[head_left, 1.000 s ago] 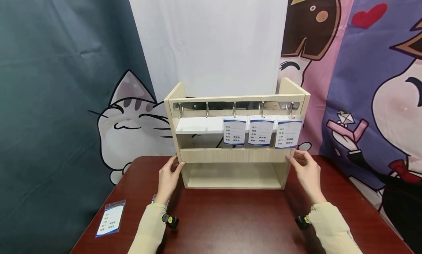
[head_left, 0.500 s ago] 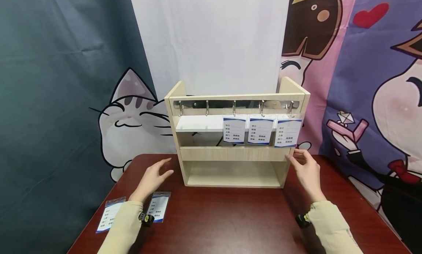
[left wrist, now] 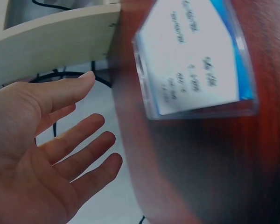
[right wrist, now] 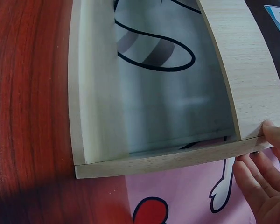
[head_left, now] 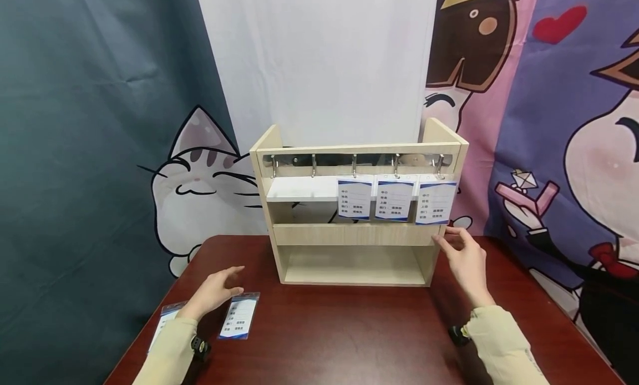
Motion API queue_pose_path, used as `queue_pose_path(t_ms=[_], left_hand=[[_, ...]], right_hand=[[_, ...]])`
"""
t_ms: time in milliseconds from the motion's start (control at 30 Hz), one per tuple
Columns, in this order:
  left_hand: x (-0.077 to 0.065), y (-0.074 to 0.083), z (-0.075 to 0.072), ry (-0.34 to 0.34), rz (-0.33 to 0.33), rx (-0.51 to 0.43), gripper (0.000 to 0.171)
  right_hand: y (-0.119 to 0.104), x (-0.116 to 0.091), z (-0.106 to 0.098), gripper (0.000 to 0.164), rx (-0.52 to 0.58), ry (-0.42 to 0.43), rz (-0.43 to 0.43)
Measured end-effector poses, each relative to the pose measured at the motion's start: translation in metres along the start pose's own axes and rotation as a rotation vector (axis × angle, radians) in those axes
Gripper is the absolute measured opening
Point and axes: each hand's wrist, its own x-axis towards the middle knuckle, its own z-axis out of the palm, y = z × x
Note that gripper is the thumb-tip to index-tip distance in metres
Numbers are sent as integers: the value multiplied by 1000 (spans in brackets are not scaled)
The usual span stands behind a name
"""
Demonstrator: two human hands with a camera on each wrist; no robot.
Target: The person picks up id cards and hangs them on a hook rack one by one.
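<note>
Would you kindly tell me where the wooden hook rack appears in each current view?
Head: wooden hook rack at centre.
Left wrist: upper-left corner, cut off by the frame.
Right wrist: from left of centre to the right side, cut off at the top.
Shared landmark: the reddish-brown tabletop.

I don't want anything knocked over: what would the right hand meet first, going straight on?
The wooden shelf: the right hand pinches its right side, so there seems to be no gap ahead.

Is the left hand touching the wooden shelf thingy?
Apart: the head view plainly shows table between the left hand and the wooden shelf.
</note>
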Motion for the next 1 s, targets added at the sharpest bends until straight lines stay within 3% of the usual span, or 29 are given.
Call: queue_pose_path(t_ms=[133,400,733,1000], left_hand=[[-5,-7,4,-27,-22,0,59],[-4,-13,9,-78,4,12,55],[1,-15,15,-80,-9,51,54],[3,-12,12,-91,-34,84,41]], right_hand=[[0,-2,0,37,-12,-11,-7],[-1,-1,-3,36,-22,-45,-9],[0,1,-7,39,-19,-51,-25],[1,3,-5,39,6,-49,-23]])
